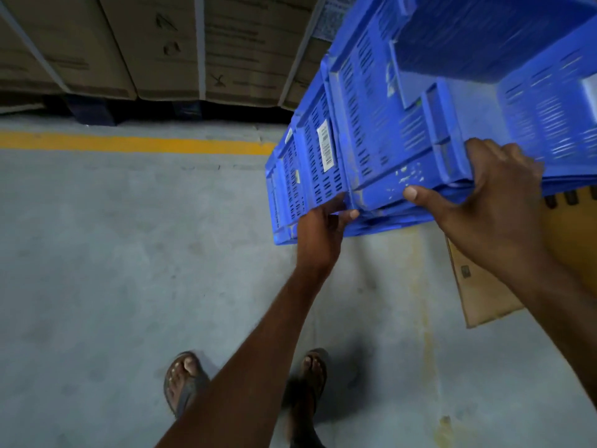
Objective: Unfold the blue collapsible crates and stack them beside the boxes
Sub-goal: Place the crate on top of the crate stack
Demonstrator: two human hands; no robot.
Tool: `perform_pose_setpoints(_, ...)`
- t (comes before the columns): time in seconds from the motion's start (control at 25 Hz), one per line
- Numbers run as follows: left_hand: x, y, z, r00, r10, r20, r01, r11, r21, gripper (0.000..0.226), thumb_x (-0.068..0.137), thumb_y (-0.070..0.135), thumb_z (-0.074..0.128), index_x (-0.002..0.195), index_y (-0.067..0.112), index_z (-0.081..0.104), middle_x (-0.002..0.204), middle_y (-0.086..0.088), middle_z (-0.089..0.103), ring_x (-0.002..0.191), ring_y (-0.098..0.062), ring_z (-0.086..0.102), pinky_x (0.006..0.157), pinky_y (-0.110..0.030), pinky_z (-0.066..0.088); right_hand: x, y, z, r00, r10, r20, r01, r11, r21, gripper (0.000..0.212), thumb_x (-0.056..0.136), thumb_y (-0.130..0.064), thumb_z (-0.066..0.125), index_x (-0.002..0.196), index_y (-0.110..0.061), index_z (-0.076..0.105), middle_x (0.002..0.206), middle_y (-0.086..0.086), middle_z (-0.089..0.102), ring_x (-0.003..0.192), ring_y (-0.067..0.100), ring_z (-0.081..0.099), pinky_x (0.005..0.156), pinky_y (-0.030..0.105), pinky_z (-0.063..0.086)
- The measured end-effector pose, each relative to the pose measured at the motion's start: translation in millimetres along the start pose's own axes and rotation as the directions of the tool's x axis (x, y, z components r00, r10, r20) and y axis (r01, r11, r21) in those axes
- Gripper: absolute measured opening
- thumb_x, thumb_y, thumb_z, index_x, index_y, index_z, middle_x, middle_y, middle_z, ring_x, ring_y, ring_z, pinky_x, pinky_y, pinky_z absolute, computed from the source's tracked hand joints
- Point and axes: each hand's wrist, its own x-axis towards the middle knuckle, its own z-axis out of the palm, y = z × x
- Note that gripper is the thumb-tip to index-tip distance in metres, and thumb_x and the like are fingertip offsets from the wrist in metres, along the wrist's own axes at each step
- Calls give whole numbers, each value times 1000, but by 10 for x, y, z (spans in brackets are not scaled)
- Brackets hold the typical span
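Note:
An unfolded blue crate (pixel 452 101) with slotted walls fills the upper right, on top of a stack of blue crates (pixel 303 176) whose sides carry white labels. My left hand (pixel 323 221) grips the near lower corner of the top crate, thumb over its rim. My right hand (pixel 497 189) holds the near rim further right, fingers curled over the edge and thumb pressed on the outer wall. The right end of the crate runs out of view.
Cardboard boxes (pixel 161 46) on a dark pallet line the back wall behind a yellow floor line (pixel 129 143). A flat piece of cardboard (pixel 484 292) lies on the grey floor at the right. My sandalled feet (pixel 184 379) stand at the bottom.

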Motion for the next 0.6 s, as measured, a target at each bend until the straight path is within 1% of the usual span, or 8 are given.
perform_pose_setpoints(0.04, 31, 19, -7, 999, -40, -7, 39, 996, -76, 19, 87, 40, 74, 102, 29, 76, 93, 5, 77, 92, -13, 74, 86, -42, 60, -8, -20, -4, 1000, 15, -10, -15, 1000, 1, 58, 77, -65, 66, 80, -17, 35, 76, -1, 37, 83, 28, 42, 78, 39, 27)
perform_pose_setpoints(0.12, 129, 24, 8, 987, -161, -29, 152, 970, -192, 37, 81, 49, 75, 105, 21, 76, 96, -6, 78, 95, -27, 74, 88, -51, 59, -38, -44, 2, 999, 34, -33, -33, 999, 5, 58, 77, -65, 64, 76, -17, 32, 72, -3, 33, 80, 23, 37, 77, 39, 28)
perform_pose_setpoints(0.2, 210, 73, 36, 965, -257, -55, 236, 939, -252, 48, 74, 40, 79, 113, 11, 74, 100, -10, 77, 98, -27, 74, 92, -50, 57, -38, -67, 21, 998, 42, -51, -41, 999, 15, 59, 76, -64, 66, 73, -16, 31, 69, -3, 32, 78, 24, 38, 75, 38, 28)
perform_pose_setpoints(0.28, 233, 120, 75, 953, -302, -39, 282, 925, -255, 46, 78, 31, 79, 118, 9, 72, 104, -8, 76, 101, -24, 72, 95, -48, 56, -7, -62, 13, 998, 44, -42, -43, 999, 15, 60, 76, -64, 67, 72, -16, 31, 67, -5, 30, 77, 24, 37, 74, 37, 27)
perform_pose_setpoints(0.36, 164, 151, 77, 974, -225, -39, 215, 961, -172, 39, 87, 23, 74, 124, 11, 69, 102, -2, 75, 100, -21, 72, 91, -46, 58, 2, -32, 1, 1000, 21, -22, -21, 1000, -7, 63, 78, -64, 70, 73, -16, 31, 67, -8, 27, 76, 22, 33, 73, 36, 24)
perform_pose_setpoints(0.44, 52, 95, 80, 998, -29, -64, 28, 999, -25, 35, 91, 22, 68, 125, 14, 69, 106, -2, 74, 100, -20, 72, 88, -43, 59, -2, 22, -10, 1000, -15, 1, 15, 1000, -24, 63, 79, -64, 71, 75, -14, 33, 69, -4, 28, 78, 20, 32, 73, 35, 23)
perform_pose_setpoints(0.56, -17, -3, 112, 981, 180, -70, -167, 974, 154, 33, 93, 13, 65, 125, 15, 69, 133, -6, 65, 121, -19, 63, 102, -38, 53, -6, 61, 5, 1000, -13, 4, 13, 999, -44, 58, 76, -64, 64, 79, -14, 35, 75, -2, 32, 80, 23, 34, 75, 34, 19)
perform_pose_setpoints(0.6, -19, -30, 117, 977, 198, -74, -186, 972, 144, 31, 94, 12, 65, 124, 16, 70, 131, -5, 67, 121, -17, 64, 102, -39, 53, -5, 62, 24, 1000, -9, 2, 9, 999, -40, 57, 75, -64, 63, 82, -14, 36, 78, -1, 34, 83, 26, 39, 77, 34, 19)
